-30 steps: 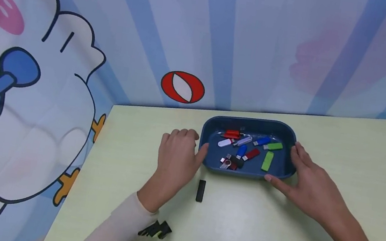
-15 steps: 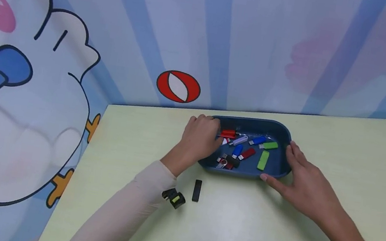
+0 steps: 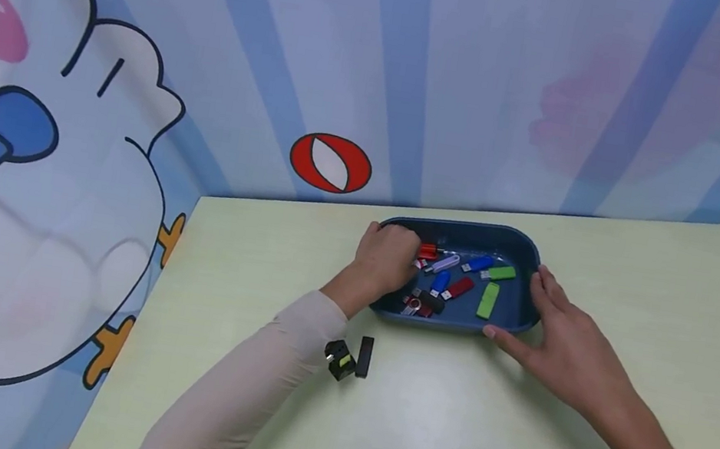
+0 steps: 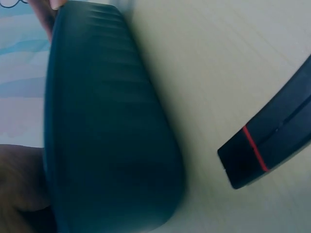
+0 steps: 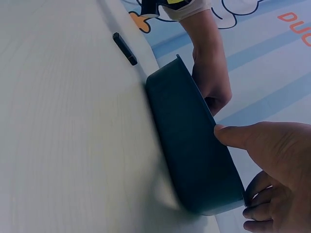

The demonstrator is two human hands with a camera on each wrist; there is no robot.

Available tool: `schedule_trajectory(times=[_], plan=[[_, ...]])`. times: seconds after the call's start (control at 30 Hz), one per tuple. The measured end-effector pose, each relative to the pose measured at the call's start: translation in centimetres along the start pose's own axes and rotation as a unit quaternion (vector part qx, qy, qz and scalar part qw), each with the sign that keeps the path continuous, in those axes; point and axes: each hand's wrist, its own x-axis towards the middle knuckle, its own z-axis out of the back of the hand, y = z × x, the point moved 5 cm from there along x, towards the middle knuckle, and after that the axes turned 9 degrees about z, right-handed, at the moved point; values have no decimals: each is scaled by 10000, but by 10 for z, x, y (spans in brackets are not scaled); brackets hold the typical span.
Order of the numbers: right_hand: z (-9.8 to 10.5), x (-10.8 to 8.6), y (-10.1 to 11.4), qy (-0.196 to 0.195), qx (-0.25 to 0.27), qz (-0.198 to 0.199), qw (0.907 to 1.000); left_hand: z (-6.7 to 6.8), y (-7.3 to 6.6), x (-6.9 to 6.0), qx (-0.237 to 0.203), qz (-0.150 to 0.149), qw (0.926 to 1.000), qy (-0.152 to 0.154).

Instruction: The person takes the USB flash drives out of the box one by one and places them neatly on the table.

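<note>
A dark blue tray [image 3: 457,320] stands near the back of the table, with several USB sticks in it: red, blue, green, lavender and black. My right hand [image 3: 574,353] grips its right end, thumb on the front rim and fingers along the right side. Over the tray's left end, my left hand [image 3: 386,259] reaches inside with bent fingers. Its fingertips are hidden, so what they hold or touch cannot be made out. On the table before the tray lies a black USB stick [image 3: 364,357]; the left wrist view shows a red line across this stick [image 4: 277,131].
The pale table [image 3: 476,428] meets a printed blue-and-white wall [image 3: 476,102] just behind the tray. A large white cartoon figure [image 3: 46,271] covers the wall at left. A black wrist device [image 3: 340,359] sits on the left sleeve.
My left hand has moved right from beside the tray to inside its left end, its fingers going out of sight. The right hand keeps its grip on the tray. The view has shifted slightly.
</note>
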Motion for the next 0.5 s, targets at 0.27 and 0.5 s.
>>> schedule_trajectory(times=[0.27,0.5], plan=[[-6,2,3,40,130,40,9999,-11,3,-1,169,176,9997,29],[-6,3,3,27,123,53,9999,-10,1,-1,17,220,9997,-90]])
